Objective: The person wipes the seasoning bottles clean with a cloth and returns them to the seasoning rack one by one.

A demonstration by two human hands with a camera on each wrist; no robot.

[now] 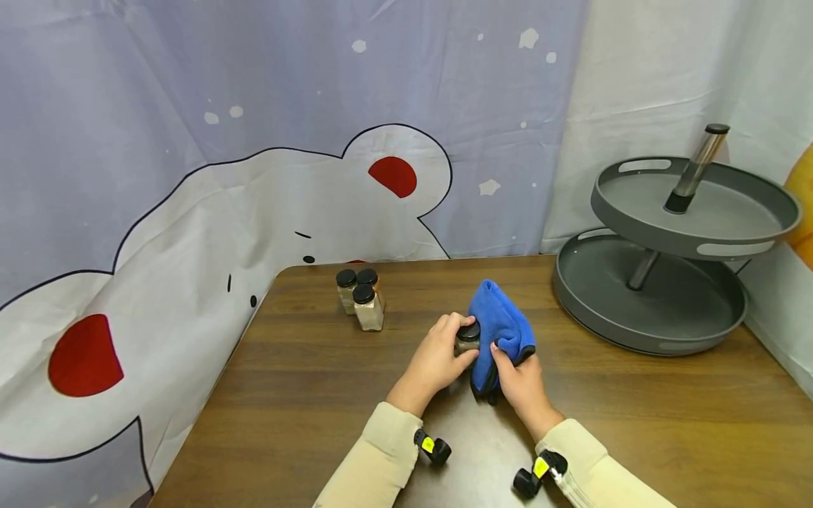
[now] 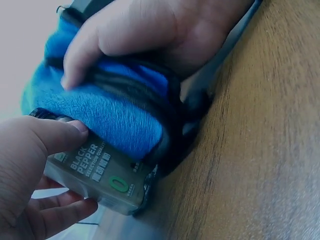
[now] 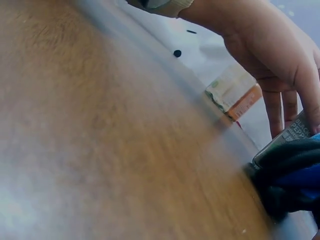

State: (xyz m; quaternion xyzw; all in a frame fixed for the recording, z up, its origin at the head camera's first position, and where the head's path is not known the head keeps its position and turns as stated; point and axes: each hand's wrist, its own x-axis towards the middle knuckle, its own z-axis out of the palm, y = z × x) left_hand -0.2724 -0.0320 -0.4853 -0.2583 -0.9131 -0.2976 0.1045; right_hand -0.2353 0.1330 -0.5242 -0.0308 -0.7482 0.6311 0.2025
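Observation:
My left hand (image 1: 438,356) grips a black pepper jar (image 2: 105,172) with a dark lid, thumb on one side and fingers on the other. The jar's printed label faces the left wrist camera. In my right hand (image 1: 522,381) is a folded blue cloth (image 1: 498,324) with black edging, pinched under the thumb. The cloth lies against the jar's side, just over the table. In the right wrist view, the cloth's dark edge (image 3: 280,175) covers part of the jar.
Three spice jars with black lids (image 1: 368,314) stand together at the back left of the wooden table (image 1: 305,395). A grey two-tier round tray (image 1: 648,339) with a metal post is at the right. A patterned curtain (image 1: 286,70) hangs behind.

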